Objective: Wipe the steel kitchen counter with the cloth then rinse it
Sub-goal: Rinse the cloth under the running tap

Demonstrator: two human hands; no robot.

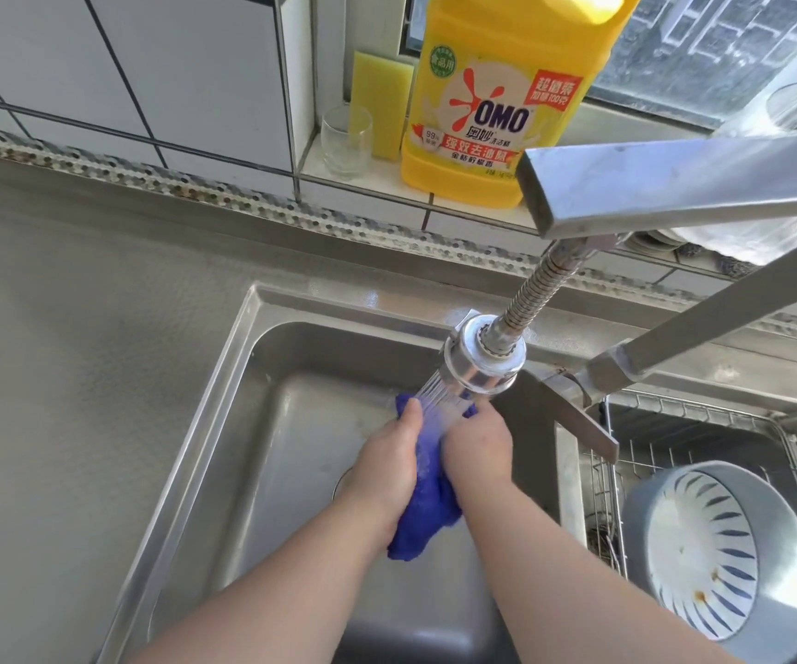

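Note:
Over the steel sink (224, 424), both my hands hold a blue cloth (423, 515) between them. My left hand (389, 460) grips its left side, thumb up on the cloth's top edge. On the other side my right hand (478, 445) grips it, fingers hidden behind the fabric. Water sprays from the faucet head (480, 359) onto the top of the cloth and my hands. The cloth's lower end hangs below my wrists. The steel counter (75, 352) spreads to the left of the sink.
A yellow detergent bottle (487, 103), a glass (345, 141) and a yellow sponge (380, 105) stand on the tiled ledge behind. A wire dish rack (674, 433) with a grey-and-white bowl (717, 558) fills the right basin. A steel faucet arm (684, 179) crosses overhead.

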